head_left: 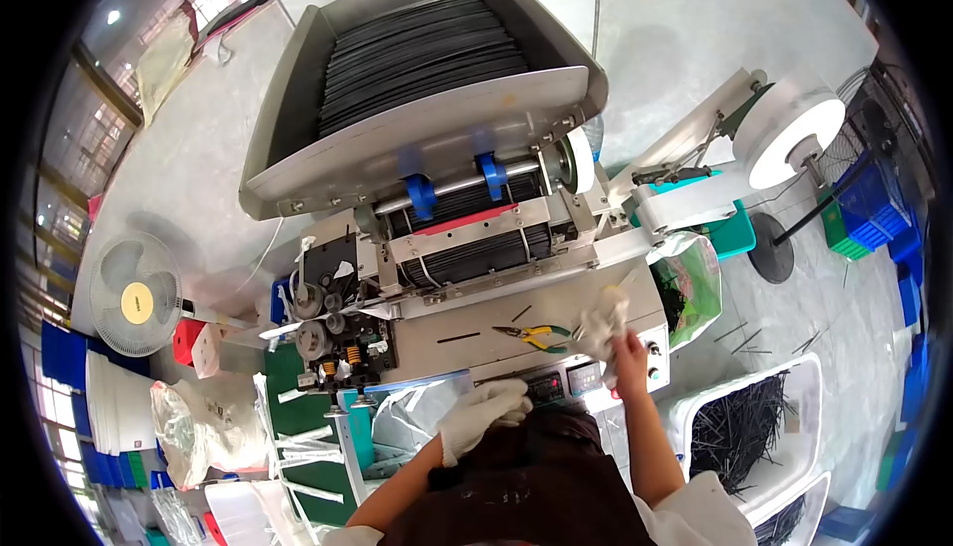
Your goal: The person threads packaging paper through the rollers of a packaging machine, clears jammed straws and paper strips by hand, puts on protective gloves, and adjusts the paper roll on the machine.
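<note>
My left hand (pixel 484 419) wears a white knit glove and rests at the front edge of the machine, by the control panel (pixel 544 389). Its fingers are curled together, with nothing visible in them. Bare, my right hand (pixel 629 365) grips a crumpled white glove (pixel 602 324) above the right end of the metal worktop (pixel 437 362); the glove is blurred by motion. Left of it lie pliers (pixel 536 336) with yellow and green handles. Two thin black sticks (pixel 459 338) lie loose on the worktop.
Behind the worktop, a metal hopper (pixel 288 114) holds stacked black sticks. A white reel (pixel 794 134) stands right. Black sticks fill a white bin (pixel 809 427) at the lower right; a bag-lined bin (pixel 703 283) is nearer. A fan (pixel 136 298) stands left.
</note>
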Motion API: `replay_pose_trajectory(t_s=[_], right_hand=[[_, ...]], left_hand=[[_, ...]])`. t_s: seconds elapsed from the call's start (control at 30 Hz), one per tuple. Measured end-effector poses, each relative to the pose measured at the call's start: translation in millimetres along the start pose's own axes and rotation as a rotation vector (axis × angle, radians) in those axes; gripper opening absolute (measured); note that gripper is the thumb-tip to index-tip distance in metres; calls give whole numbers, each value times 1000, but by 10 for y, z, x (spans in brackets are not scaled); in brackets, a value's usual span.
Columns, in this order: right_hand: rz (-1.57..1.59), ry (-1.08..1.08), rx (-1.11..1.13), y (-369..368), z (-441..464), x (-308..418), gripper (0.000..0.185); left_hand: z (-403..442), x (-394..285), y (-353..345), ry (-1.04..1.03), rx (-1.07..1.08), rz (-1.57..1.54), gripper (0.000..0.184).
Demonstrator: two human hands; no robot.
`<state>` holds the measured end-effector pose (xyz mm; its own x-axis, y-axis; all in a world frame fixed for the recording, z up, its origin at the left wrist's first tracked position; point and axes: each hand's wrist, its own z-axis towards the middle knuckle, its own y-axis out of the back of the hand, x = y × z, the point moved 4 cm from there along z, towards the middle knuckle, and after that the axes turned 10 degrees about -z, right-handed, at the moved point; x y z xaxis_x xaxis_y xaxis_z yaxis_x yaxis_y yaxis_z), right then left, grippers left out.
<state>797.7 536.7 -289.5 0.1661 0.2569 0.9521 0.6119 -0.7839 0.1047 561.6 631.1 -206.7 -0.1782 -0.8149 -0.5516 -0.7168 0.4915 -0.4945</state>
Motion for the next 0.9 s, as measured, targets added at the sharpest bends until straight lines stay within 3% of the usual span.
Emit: replay_pose_trajectory(t_s=[0.07, 0.1, 0.17, 0.2, 0.33, 0.5, 0.57, 0.63, 0.7, 0.8, 0.9], right_hand=[[266, -276, 258, -316, -498, 254, 16], [371, -380, 388, -470, -698, 360, 15], [57, -50, 678, -612, -842, 428, 17], [-15, -11, 644, -670, -872, 471, 19], [-173, 100, 448, -668, -699, 314, 22], [-323, 90, 480, -674, -713, 528, 18], [-357, 473, 156, -635, -777, 833, 20], [-529, 696, 35, -608, -916, 1224, 29], [-452, 669, 192, -674, -1038, 1311, 30], [-482, 696, 398, -895, -1296, 1436, 29], [-508, 663, 352, -981, -1262, 1342, 26]], left_hand=[[60, -106, -129, -232, 93, 160, 35], [50, -113, -170, -235, 96, 159, 35], [-31, -192, -265, -413, 181, 130, 42], [13, -117, -160, -239, 47, 99, 34], [-20, -169, 57, -226, -156, 40, 16], [15, -224, 109, -340, 14, -181, 20], [-136, -354, 51, -452, -31, -70, 25], [-248, -438, 0, -518, -29, 17, 27], [-299, -465, -2, -584, -33, 111, 29], [-411, -524, -60, -818, -49, 603, 33], [-507, -523, -159, -811, -33, 358, 36]])
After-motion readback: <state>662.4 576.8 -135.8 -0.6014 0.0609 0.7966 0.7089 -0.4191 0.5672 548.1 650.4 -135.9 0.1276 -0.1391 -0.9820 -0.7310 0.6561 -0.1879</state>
